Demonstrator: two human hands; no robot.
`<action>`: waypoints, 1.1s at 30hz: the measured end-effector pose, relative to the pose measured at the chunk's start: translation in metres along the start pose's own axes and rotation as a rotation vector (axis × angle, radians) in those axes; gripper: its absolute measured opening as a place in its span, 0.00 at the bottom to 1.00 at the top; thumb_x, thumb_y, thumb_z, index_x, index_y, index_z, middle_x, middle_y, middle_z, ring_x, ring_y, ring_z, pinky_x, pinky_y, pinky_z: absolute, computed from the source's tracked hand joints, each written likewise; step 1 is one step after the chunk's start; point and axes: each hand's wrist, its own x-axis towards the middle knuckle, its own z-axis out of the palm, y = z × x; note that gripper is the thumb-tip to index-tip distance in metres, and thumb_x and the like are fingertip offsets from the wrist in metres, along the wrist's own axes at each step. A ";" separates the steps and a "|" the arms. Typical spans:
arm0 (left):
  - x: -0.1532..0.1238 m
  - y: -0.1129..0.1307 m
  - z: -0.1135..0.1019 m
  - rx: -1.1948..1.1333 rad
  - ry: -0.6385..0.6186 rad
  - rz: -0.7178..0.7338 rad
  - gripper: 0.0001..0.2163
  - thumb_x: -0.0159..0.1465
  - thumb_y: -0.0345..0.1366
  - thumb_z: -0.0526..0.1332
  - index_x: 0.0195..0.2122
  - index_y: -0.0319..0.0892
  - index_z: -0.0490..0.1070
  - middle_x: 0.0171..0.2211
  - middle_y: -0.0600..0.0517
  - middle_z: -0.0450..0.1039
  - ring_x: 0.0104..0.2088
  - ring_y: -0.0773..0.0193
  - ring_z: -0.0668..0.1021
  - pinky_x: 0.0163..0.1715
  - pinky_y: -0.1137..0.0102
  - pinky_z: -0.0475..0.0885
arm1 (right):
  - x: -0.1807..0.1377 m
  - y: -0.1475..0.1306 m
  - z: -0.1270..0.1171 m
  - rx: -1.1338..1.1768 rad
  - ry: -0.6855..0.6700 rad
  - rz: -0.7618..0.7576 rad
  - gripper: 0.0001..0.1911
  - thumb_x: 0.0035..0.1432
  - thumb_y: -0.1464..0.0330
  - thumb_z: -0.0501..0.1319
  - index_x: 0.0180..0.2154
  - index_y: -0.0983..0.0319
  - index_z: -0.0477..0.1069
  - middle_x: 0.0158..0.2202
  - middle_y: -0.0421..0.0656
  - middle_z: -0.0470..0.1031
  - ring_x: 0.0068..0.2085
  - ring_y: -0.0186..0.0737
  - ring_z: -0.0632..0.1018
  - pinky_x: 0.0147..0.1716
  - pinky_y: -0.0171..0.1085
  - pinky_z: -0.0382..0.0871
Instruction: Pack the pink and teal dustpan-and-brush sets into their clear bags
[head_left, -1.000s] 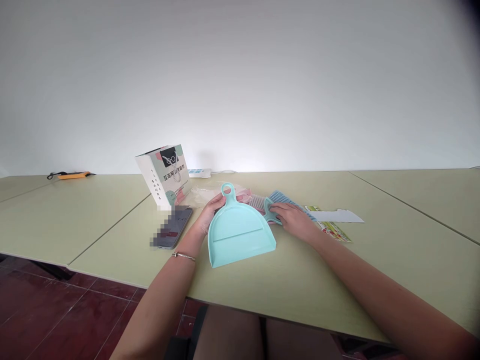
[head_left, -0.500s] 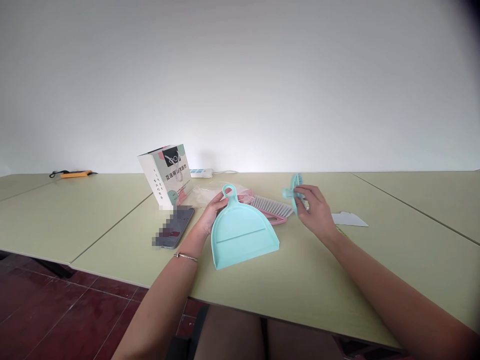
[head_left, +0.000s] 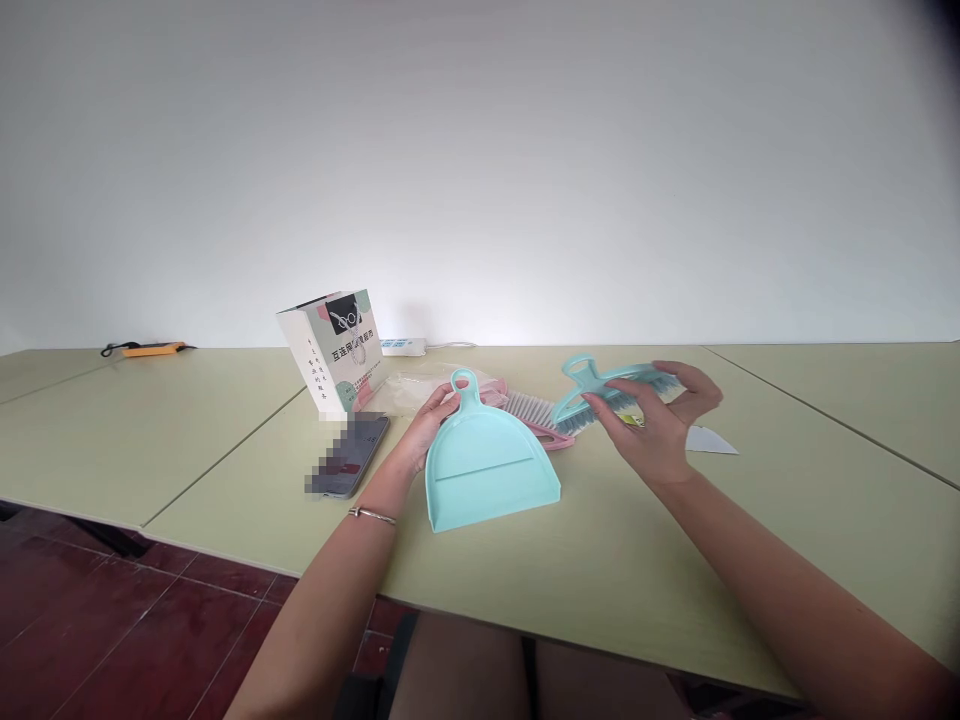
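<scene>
My left hand (head_left: 430,428) is closed on the upper left edge of a mint-green dustpan (head_left: 491,465), near its looped handle; some of the fingers are hidden behind it. The pan stands tilted with its inside toward me and its wide lip low. My right hand (head_left: 656,430) grips a matching mint-green hand brush (head_left: 592,392) by its body. That brush is held crosswise, grey-blue bristles down and its loop handle pointing up and away. Behind the two lies a pink brush (head_left: 555,440) with pale bristles, partly covered by the dustpan.
Clear plastic wrapping (head_left: 412,388) lies behind the dustpan. To the left are a phone (head_left: 364,450) and a printed paper bag (head_left: 337,350). A power strip (head_left: 403,347) and an orange object (head_left: 154,349) sit by the wall. White card (head_left: 709,440) lies on the right.
My right hand has turned the mint brush from edge-on to broadside and shifted slightly right, its fingers spread farther along it. The dustpan has barely moved.
</scene>
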 end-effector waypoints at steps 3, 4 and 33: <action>0.000 -0.001 0.000 0.028 0.010 -0.025 0.26 0.52 0.40 0.67 0.52 0.45 0.66 0.35 0.50 0.76 0.34 0.62 0.78 0.37 0.69 0.70 | 0.005 -0.001 -0.004 0.047 0.006 -0.041 0.11 0.48 0.59 0.65 0.30 0.59 0.72 0.49 0.50 0.58 0.52 0.58 0.63 0.45 0.53 0.60; 0.000 -0.001 0.000 0.032 0.014 -0.030 0.27 0.51 0.39 0.67 0.53 0.45 0.65 0.35 0.51 0.76 0.33 0.62 0.78 0.36 0.69 0.70 | 0.006 -0.002 -0.005 0.075 0.007 -0.052 0.10 0.49 0.60 0.64 0.31 0.59 0.71 0.51 0.51 0.58 0.54 0.59 0.62 0.47 0.55 0.59; -0.007 -0.006 0.016 0.068 -0.082 0.023 0.23 0.53 0.41 0.67 0.49 0.42 0.67 0.39 0.49 0.75 0.36 0.63 0.76 0.38 0.70 0.68 | -0.033 -0.073 0.005 0.247 -0.662 -0.089 0.17 0.62 0.57 0.50 0.43 0.61 0.68 0.43 0.52 0.68 0.45 0.49 0.71 0.41 0.48 0.68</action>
